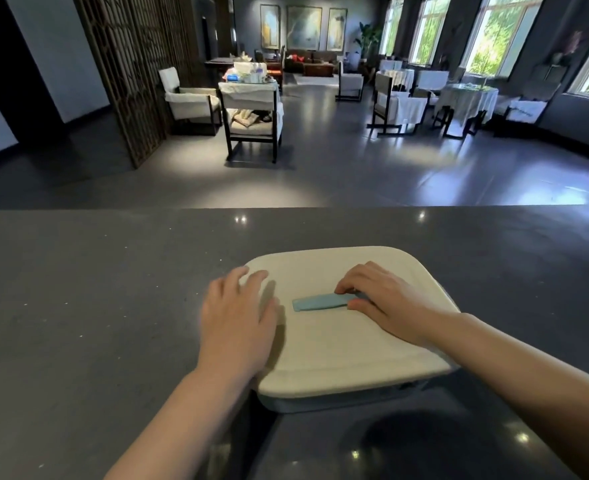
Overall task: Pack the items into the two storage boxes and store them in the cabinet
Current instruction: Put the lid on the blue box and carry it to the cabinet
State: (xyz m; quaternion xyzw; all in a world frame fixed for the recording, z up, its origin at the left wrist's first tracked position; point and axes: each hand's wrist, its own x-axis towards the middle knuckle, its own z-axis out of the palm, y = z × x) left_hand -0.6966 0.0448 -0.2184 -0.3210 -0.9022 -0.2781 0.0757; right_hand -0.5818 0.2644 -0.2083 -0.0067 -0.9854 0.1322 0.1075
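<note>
A single box [348, 344] sits low and centre-right in the frame on the dark surface [78, 306], near its front edge, with a cream lid [338, 358] on top. The left hand [239, 322] lies flat and spread on the lid's left edge, fingers straight, holding nothing. The right hand [386, 301] rests at the lid's middle with fingers curled over the right end of the blue handle [320, 302], which lies flat; whether they pinch it or only press it cannot be told. The lid looks seated along the near rim, but its far and right edges cannot be judged from here. The main risk is lifting by that handle: if the lid is not latched all round, it could pop free and the box drop or spill onto the surface or the floor. The polished surface looks slick, so an uneven push from the left hand could slide the box toward the near edge. Only one box shows, and no cabinet is in the frame, so the second box could be forgotten. A carry across the room in the upper frame would have to pass chairs [251, 116].
</note>
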